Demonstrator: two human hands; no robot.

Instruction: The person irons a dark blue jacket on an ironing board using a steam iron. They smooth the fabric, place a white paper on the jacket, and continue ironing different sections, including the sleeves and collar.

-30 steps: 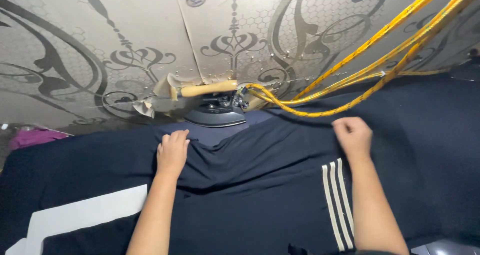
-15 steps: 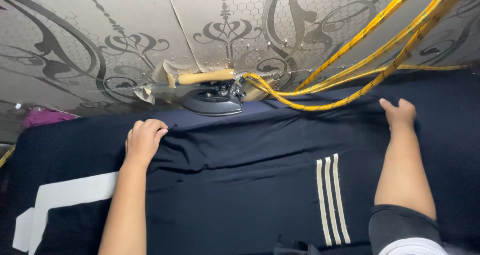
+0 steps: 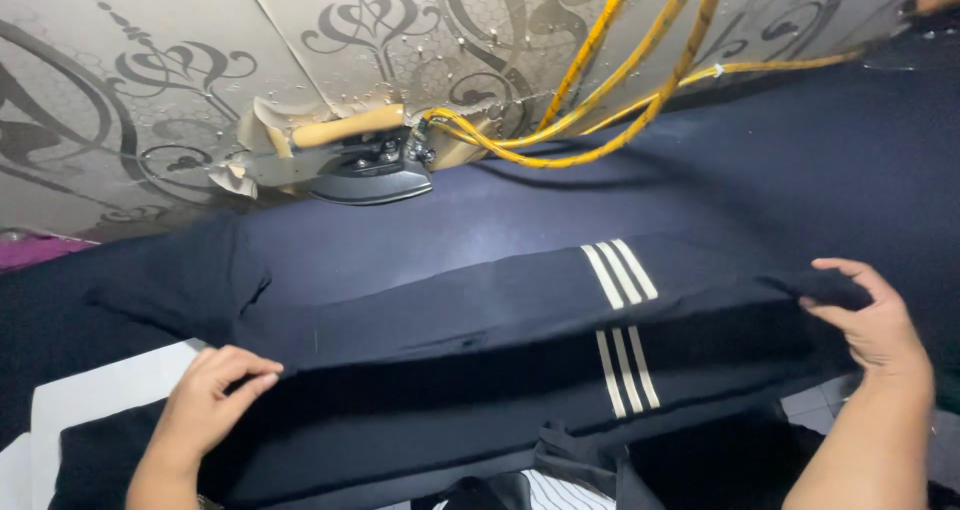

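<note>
left hand (image 3: 205,410) + right hand (image 3: 875,320): fingers pinching garment (image 3: 450,310) fold | risk: uneven pull skews fold; iron (image 3: 360,165) close behind

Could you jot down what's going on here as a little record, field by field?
Setting: padded ironing table against a patterned wall
Main item: dark navy garment with white stripes, lifted along a fold
Left hand: grips the fold's left end
Right hand: grips the fold's right end
Iron: wooden handle, resting at the table's far edge, untouched
Hoses: yellow hoses running up from the iron
Other: white cloth at lower left, pink fabric at far left
</note>
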